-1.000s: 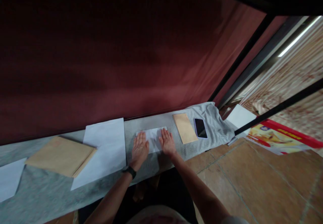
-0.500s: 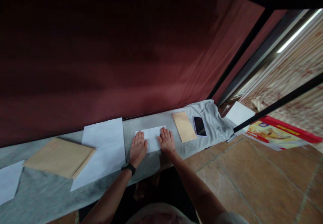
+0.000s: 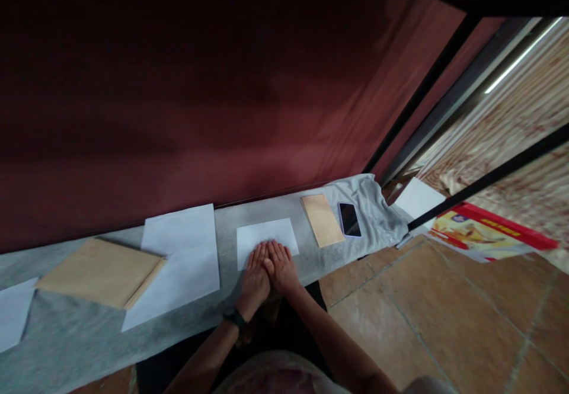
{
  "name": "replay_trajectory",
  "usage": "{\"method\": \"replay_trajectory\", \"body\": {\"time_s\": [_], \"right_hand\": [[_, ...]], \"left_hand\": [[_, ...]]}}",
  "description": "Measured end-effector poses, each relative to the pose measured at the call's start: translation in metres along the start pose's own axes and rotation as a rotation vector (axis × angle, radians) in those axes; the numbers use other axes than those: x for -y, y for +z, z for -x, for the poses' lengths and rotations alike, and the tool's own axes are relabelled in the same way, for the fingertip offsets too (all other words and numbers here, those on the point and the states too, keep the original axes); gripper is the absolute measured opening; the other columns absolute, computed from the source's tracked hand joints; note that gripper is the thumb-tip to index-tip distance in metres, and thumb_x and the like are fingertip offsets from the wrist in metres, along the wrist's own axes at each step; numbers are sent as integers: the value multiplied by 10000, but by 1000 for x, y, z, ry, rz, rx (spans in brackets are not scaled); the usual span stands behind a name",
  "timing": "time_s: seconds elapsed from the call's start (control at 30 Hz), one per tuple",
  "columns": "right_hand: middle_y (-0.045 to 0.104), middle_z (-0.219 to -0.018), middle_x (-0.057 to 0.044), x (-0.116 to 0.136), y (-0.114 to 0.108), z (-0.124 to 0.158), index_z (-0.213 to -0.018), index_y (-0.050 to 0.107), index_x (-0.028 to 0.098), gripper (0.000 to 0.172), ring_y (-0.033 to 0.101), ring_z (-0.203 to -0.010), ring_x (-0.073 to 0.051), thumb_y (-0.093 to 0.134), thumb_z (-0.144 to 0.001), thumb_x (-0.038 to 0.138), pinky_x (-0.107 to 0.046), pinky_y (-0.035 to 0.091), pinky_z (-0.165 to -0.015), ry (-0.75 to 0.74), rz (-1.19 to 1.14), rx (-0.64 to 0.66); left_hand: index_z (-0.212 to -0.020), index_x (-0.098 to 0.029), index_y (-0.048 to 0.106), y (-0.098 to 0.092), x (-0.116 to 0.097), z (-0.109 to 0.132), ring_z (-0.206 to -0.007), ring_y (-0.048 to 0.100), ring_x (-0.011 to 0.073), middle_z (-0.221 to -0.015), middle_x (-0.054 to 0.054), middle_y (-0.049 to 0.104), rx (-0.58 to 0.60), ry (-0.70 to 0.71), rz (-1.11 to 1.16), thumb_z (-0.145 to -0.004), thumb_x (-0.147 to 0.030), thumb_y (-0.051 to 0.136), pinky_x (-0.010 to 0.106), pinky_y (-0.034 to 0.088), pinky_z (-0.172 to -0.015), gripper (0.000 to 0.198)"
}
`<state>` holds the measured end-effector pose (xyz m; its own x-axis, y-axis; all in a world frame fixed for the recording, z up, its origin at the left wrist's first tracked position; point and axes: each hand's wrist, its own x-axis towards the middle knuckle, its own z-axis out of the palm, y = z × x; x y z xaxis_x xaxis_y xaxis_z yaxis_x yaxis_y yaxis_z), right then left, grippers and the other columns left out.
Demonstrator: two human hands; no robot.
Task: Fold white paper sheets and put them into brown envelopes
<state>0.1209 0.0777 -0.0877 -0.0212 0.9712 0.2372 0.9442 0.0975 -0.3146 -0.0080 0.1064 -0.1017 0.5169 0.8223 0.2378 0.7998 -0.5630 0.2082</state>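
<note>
A small white sheet of paper lies flat on the grey cloth in front of me. My left hand rests palm down on its near edge, fingers stretched out, with a dark watch on the wrist. Right beside it and touching it, my right hand lies flat on the same edge, its fingers extended. Neither hand grasps anything. To the right of the paper is a small stack of tan envelopes.
A phone lies right of the envelopes. Leftward are larger white sheets with a big brown envelope stack over them, and another white sheet. A dark red panel rises behind; a colourful box stands on the tiled floor.
Both hands have come together from the paper's two sides to the middle of its near edge. More of the sheet's surface now shows.
</note>
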Motion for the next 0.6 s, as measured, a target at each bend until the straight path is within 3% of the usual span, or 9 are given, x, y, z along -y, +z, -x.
{"method": "replay_trajectory", "body": {"time_s": [0.13,0.3,0.43,0.6], "right_hand": [[409,-1577,-103,-3,-3,15,-1550,357,188,558,379,-1456,-241,374,-1056,445,-443,262,-1209,-1,18,-12],[412,-1569,-132,-26,-8,26,-1539,375,144,565,393,-1445,-270,377,-1057,438,-463,239,-1207,50,95,-71],[422,-1561,-133,-34,-6,30,-1540,374,126,570,402,-1438,-285,374,-1057,429,-468,236,-1202,86,120,-102],[423,-1561,-129,-33,-6,31,-1541,377,134,564,408,-1434,-291,391,-1049,409,-474,239,-1198,96,133,-114]], "left_hand": [[-1543,-70,321,0,2,9,-1519,255,245,-1579,169,403,3,23,-17,-965,-206,294,463,260,-1234,595],[-1511,-37,370,-13,16,17,-1512,271,287,-1583,202,381,-19,-83,-7,-991,-357,308,490,252,-1229,614],[-1475,-11,409,-20,23,21,-1524,223,320,-1598,227,339,-46,-307,233,-964,-349,366,520,205,-1238,615],[-1431,-92,475,-31,40,9,-1486,324,314,-1559,193,422,-80,-618,675,-886,-325,523,486,313,-1198,594]]}}
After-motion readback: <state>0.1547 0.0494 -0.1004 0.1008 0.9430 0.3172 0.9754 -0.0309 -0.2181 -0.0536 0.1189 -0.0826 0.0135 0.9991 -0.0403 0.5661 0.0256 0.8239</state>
